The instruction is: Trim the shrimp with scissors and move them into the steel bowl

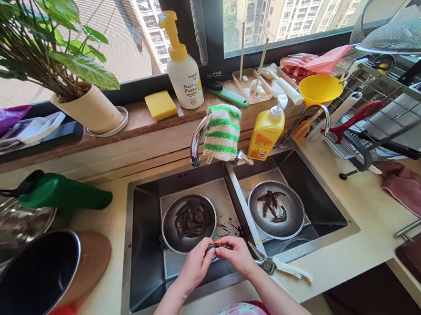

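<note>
Above the front of the left sink basin, my left hand (pixel 194 266) and my right hand (pixel 237 255) meet, their fingers closed on a small, dark, narrow piece (pixel 220 245) whose kind I cannot make out. A round pan (pixel 170 214) in the left basin holds a heap of similar dark pieces (pixel 193 220). In the right basin, another pan (pixel 294 207) contains thin, dark strips (pixel 273 204). Spring-loaded shears (pixel 291 269) with white handles lie across the sink's front edge, close to my right hand.
A striped cloth (pixel 222 132) hangs over the faucet (pixel 197 142), beside a yellow pump bottle (pixel 267 133). The left counter holds a dark-lined pot (pixel 77 264) and a green container (pixel 68 194). A wire dish rack (pixel 383 99) stands at right; a potted plant (pixel 88 106) sits on the windowsill.
</note>
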A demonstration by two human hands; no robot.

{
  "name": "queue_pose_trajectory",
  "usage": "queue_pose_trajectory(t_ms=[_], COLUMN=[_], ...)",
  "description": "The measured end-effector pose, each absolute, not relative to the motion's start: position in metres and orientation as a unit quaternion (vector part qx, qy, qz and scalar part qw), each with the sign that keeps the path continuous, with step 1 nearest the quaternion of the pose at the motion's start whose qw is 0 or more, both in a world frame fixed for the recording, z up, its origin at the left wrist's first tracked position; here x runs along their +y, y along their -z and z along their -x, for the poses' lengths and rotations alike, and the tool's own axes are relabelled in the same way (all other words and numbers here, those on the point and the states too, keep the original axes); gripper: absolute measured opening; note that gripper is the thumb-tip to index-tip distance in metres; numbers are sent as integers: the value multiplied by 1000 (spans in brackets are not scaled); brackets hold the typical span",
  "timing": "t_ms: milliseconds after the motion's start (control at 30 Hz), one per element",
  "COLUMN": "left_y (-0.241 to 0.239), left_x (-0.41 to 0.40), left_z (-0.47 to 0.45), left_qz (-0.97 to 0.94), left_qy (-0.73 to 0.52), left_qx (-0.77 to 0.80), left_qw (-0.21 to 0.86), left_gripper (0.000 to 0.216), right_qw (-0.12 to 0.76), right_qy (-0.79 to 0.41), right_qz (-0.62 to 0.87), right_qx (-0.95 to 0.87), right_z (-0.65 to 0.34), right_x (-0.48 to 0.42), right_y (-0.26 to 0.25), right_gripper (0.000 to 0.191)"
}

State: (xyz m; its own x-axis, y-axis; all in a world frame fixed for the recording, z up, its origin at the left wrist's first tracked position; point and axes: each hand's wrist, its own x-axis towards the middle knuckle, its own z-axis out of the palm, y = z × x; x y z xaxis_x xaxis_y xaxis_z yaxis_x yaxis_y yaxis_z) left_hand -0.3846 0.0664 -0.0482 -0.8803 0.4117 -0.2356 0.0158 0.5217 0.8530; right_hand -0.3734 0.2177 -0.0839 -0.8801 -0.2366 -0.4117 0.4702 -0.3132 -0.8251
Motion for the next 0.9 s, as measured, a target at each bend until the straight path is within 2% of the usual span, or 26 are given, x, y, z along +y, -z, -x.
queue_pose_trajectory(t_ms=[167, 467, 700, 900], left_y=[49, 45, 53, 61], left_x=[67, 65, 65, 69], left_z=[384, 385, 380, 373], left_qz=[-118, -120, -101, -39], left_qy=[-472, -453, -456, -514], left_qx=[844, 847, 843, 806], left_qw=[225, 249, 266, 290], left_gripper=[17, 17, 18, 21], right_qw=[226, 158, 175, 186], right_qy=[800, 716, 741, 779], right_qz=[-114, -49, -71, -120], right_qx=[544, 678, 645, 586], right_z=[371, 377, 376, 373], right_x=[216, 223, 219, 211], right_y=[89, 83, 90, 91], right_gripper=[33, 25, 22, 22])
